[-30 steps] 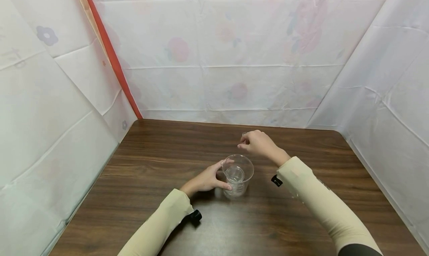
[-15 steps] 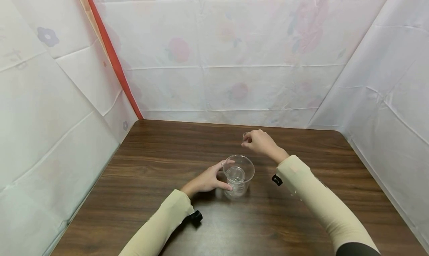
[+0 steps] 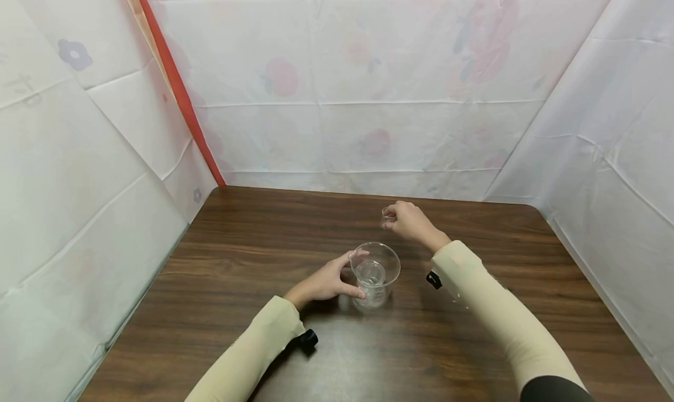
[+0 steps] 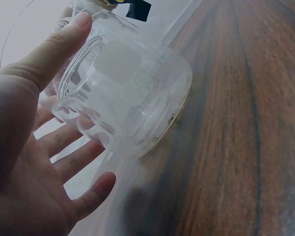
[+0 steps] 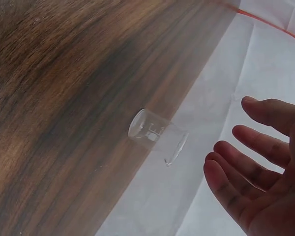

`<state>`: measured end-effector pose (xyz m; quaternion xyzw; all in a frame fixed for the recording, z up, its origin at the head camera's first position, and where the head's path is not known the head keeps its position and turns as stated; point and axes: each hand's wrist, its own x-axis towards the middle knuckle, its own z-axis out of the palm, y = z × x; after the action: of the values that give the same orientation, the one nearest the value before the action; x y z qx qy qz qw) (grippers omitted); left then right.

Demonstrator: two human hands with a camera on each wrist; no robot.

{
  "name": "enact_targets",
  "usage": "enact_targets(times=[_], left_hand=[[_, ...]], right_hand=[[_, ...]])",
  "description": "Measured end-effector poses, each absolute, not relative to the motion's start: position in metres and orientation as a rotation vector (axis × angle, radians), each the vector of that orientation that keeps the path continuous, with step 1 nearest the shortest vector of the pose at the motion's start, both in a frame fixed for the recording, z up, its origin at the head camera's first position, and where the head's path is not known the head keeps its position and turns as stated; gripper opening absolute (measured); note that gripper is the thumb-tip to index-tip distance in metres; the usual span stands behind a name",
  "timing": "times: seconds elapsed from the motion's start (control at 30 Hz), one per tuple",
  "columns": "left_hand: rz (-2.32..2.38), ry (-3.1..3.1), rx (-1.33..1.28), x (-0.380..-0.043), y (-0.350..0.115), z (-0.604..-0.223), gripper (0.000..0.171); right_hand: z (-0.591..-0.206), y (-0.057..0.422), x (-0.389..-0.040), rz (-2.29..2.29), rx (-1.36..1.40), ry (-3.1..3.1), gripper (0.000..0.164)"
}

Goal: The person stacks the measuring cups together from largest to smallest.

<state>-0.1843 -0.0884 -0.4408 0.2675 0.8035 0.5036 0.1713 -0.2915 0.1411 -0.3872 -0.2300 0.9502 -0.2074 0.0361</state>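
A large clear glass beaker stands on the wooden table. Inside it shows the ring of what looks like a smaller clear beaker. My left hand holds the large beaker from its left side, thumb in front and fingers round the back; the left wrist view shows the thumb along the glass. Farther back, a small clear beaker stands upright on the table. Beside it is my right hand; in the right wrist view its fingers are spread loosely, apart from the glass.
The brown wooden table ends at a white patterned cloth wall close behind the small beaker. More white cloth rises at the left and right sides. A red strip runs down the left corner.
My right hand has drawn slightly right and its fingers have loosened from the small beaker, which now shows more. The left hand and large beaker have stayed in place.
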Motion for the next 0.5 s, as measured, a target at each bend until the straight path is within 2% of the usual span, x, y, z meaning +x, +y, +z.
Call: enact_targets(times=[0.17, 0.5], left_hand=[[1.44, 2.294, 0.747, -0.192, -0.088, -0.461, 0.086], [1.455, 2.31, 0.769, -0.195, -0.09, -0.465, 0.083]], right_hand=[[-0.393, 0.141, -0.296, -0.631, -0.684, 2.92, 0.039], [-0.402, 0.142, -0.305, -0.549, -0.718, 2.933, 0.039]])
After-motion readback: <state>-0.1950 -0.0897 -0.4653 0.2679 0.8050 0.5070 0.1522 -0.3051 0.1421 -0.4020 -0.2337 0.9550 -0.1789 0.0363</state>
